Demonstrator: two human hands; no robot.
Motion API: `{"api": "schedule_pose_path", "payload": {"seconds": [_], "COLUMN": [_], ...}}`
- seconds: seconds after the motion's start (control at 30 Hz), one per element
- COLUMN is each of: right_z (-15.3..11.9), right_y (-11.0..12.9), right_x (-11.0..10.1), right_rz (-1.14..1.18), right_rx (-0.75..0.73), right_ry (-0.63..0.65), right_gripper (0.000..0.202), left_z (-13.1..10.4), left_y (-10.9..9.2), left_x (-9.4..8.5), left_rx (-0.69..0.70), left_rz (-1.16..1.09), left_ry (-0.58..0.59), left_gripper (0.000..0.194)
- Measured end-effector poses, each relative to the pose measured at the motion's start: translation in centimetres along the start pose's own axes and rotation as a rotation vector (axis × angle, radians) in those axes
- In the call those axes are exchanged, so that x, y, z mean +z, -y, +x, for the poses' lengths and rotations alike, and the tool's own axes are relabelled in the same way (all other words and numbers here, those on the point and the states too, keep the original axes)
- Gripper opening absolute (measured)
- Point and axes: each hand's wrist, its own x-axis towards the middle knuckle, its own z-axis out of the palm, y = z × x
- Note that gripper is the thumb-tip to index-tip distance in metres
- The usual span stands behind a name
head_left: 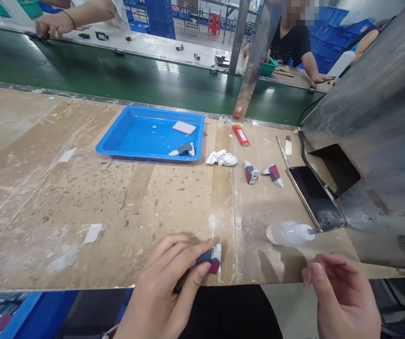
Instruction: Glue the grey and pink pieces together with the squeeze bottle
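Pinching a small grey, navy and magenta part (214, 264) between thumb and fingers, the left hand (169, 278) is at the near edge of the cardboard-topped workbench (167, 197); whether the part touches the surface I cannot tell. To its right, the right hand (344, 292) is half curled, thumb close to the fingers, and whether it grips anything cannot be told. Just beyond that hand, a translucent squeeze bottle (289, 234) lies on its side, nozzle toward the right, by the near end of a dark-screened smartphone (313, 195). Farther off, left of the phone, lie two more grey and magenta parts, the left one (251, 173) near the right one (273, 176), with a slim knife-like tool (283, 151) beyond them to the right. A crumpled white tissue (221, 158) lies to their left, just beside a blue tray (149, 157). Inside the tray, toward its right end, are a pale rectangular block (184, 127) and, nearer, a grey part (185, 149). Past the bench's far edge runs a green conveyor belt (93, 70); across it, one co-worker's hand (56, 26) is at the far left and another's hand (319, 78) at the far right.
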Motion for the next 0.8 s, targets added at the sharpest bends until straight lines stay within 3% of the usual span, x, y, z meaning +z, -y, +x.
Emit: {"api": "schedule_pose_path", "payload": {"seconds": [0.1,0.2,0.37,0.5,0.57,0.7,0.8], "right_z": [2.2,3.1,3.8,3.8,3.1,1.1,-0.1], "right_y": [-0.9,-0.9,-1.1,-1.4,-1.2,-0.5,0.0], "right_x": [0.6,1.8,2.6,2.5,2.5,2.1,1.6], "right_rz": [0.073,0.001,-0.341,-0.385,-0.337,-0.102,-0.004], "right_rx": [-0.138,-0.140,-0.210,-0.305,-0.272,-0.060,-0.029], "right_ry": [0.057,0.181,0.380,0.416,0.397,0.349,0.341], "right_gripper": [0.061,0.075,0.049,0.037,0.035,0.045,0.043], "left_z": [0.3,0.2,-0.2,-0.3,-0.4,-0.7,-1.0], "left_y": [0.2,0.6,1.1,1.1,0.9,0.5,0.1], "left_x": [0.5,0.6,0.9,1.2,1.2,0.9,1.0], "left_rx": [0.032,0.076,0.111,0.115,0.118,0.093,0.093], "left_rz": [0.032,0.064,0.143,0.071,0.055,0.067,0.055], "left_ry": [-0.037,-0.073,-0.131,-0.176,-0.184,-0.190,-0.215], "left_gripper": [0.014,0.012,0.015,0.013,0.014,0.017,0.019]}}
